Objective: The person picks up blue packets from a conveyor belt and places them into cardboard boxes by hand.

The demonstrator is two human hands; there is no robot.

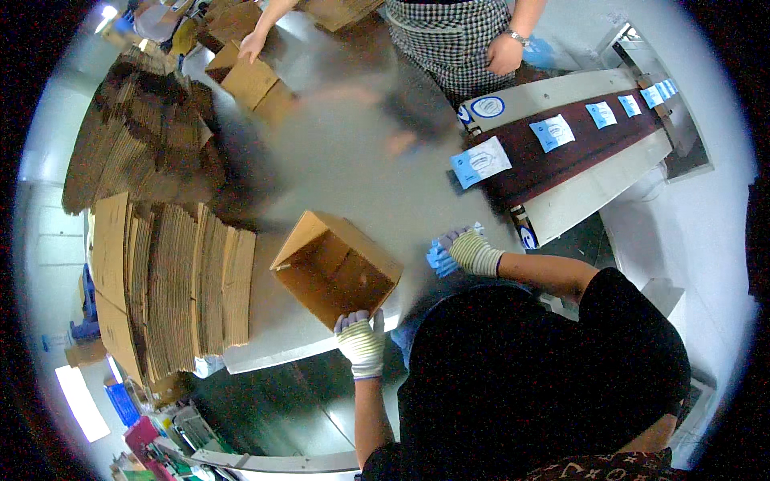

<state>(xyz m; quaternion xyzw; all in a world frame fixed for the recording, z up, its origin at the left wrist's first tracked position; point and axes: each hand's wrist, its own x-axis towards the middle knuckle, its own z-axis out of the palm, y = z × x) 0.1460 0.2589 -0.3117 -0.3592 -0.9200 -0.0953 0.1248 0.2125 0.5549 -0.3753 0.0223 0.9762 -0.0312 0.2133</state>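
An open cardboard box (341, 272) rests tilted on the grey table, its open side facing me. My left hand (359, 346), in a striped knit glove, has its fingers hooked over the box's near edge, with the thumb apart on the outside. To the right of the box, my right hand (473, 250), gloved the same way, is closed over a bunch of blue-and-white packets (440, 260) at the table's near side. Its fingertips are partly hidden among the packets, so how many it grips I cannot make out.
A conveyor belt (553, 164) carries spaced blue-and-white packets (481, 163) on the right. Flattened cartons (172, 289) stand in a thick row at left, with a darker pile (144, 136) behind. Across the table (321, 180), a co-worker's hand (254, 46) holds another box (253, 84).
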